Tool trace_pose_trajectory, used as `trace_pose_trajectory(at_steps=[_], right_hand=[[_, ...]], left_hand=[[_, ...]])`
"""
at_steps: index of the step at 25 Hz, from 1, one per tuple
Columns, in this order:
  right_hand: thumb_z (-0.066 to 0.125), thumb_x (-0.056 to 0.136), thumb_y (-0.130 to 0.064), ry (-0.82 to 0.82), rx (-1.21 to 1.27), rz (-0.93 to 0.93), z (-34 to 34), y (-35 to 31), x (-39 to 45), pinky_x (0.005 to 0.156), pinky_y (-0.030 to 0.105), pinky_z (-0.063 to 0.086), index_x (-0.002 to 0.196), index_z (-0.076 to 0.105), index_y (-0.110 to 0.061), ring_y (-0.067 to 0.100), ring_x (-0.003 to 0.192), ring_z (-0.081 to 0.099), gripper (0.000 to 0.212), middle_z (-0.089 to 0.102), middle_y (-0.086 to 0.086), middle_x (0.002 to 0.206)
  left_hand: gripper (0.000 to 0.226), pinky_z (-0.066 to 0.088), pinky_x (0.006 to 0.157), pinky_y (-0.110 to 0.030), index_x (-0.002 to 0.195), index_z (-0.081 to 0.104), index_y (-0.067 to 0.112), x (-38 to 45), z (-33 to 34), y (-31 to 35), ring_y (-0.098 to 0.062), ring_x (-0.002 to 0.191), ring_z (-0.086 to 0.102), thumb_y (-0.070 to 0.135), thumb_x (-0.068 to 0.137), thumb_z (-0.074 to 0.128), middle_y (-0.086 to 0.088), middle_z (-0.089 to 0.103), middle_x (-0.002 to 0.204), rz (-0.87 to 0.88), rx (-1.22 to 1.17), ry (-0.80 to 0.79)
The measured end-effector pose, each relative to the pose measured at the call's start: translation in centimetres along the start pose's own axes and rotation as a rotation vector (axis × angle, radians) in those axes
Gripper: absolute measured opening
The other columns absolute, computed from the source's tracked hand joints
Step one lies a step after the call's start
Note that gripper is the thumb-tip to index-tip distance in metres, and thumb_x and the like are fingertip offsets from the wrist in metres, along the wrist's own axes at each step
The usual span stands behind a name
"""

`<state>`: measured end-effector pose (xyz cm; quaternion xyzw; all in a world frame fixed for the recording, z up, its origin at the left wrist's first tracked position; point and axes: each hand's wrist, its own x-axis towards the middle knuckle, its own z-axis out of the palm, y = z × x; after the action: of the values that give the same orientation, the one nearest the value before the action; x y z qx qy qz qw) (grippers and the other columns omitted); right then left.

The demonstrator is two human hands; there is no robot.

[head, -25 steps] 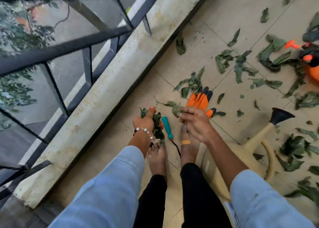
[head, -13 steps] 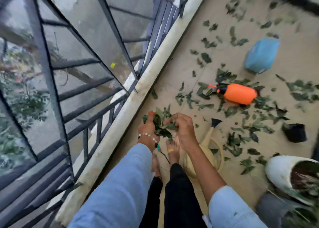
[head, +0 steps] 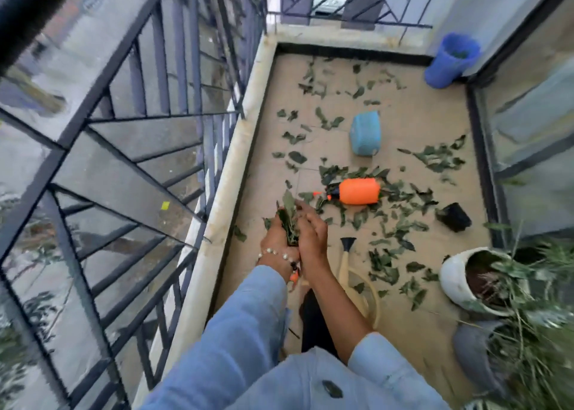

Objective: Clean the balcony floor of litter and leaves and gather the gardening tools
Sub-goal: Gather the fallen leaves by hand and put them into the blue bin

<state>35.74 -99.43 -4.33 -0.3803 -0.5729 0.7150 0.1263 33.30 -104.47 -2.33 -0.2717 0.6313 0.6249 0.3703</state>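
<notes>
A bunch of green leaves [head: 288,220] is pressed between my two hands in front of me, above the floor near the railing kerb. My left hand [head: 275,242], with a bead bracelet at the wrist, grips the bunch from the left. My right hand [head: 312,238] curls against it from the right. Loose leaves [head: 394,223] lie scattered over the tiled floor. An orange spray bottle [head: 357,191] lies on its side just beyond my hands. A beige watering can [head: 346,260] with a black spout sits to the right of my arms.
A blue basket [head: 365,133] lies on its side mid-floor and a blue bin [head: 450,60] stands in the far corner. A small black pot [head: 453,217] lies tipped; a white planter [head: 466,277] and a grey pot [head: 475,353] stand at right. The metal railing [head: 149,148] runs along the left.
I have risen from a crouch, so the view now takes in the whole balcony. Both hands lifted the bunch of leaves up from the floor and still hold it together.
</notes>
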Motion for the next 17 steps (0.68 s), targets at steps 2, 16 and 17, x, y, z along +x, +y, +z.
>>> trace_pose_trajectory(at_steps=[2, 16, 17], right_hand=[[0.052, 0.074, -0.026, 0.021, 0.045, 0.017, -0.9, -1.5, 3.1, 0.097, 0.042, 0.049, 0.109, 0.07, -0.012, 0.023, 0.112, 0.062, 0.041, 0.068, 0.006, 0.117], [0.05, 0.082, -0.018, 0.05, 0.167, -0.002, -4.2, -18.1, 28.1, 0.063, 0.033, 0.038, 0.059, 0.052, -0.018, 0.019, 0.067, 0.048, 0.023, 0.052, 0.006, 0.064], [0.051, 0.088, -0.012, 0.065, 0.198, -0.001, -4.0, -19.2, 29.6, 0.062, 0.031, 0.039, 0.059, 0.052, -0.017, 0.017, 0.065, 0.048, 0.03, 0.052, 0.003, 0.062]], left_hand=[[0.048, 0.052, 0.083, -0.033, 0.111, 0.06, 0.024, 1.7, 3.1, 2.4, -0.017, 0.088, 0.061, 0.06, 0.084, 0.044, 0.002, 0.062, 0.1, 0.009, -0.043, -0.024], [0.025, 0.054, 0.076, -0.034, 0.076, 0.069, 0.008, 12.9, 25.5, 24.0, -0.025, 0.073, 0.063, 0.032, 0.08, 0.067, -0.01, 0.068, 0.08, 0.116, -0.181, 0.055], [0.025, 0.053, 0.072, -0.028, 0.076, 0.067, 0.007, 13.8, 26.4, 25.3, -0.024, 0.073, 0.062, 0.029, 0.085, 0.064, -0.008, 0.066, 0.077, 0.132, -0.186, 0.05]])
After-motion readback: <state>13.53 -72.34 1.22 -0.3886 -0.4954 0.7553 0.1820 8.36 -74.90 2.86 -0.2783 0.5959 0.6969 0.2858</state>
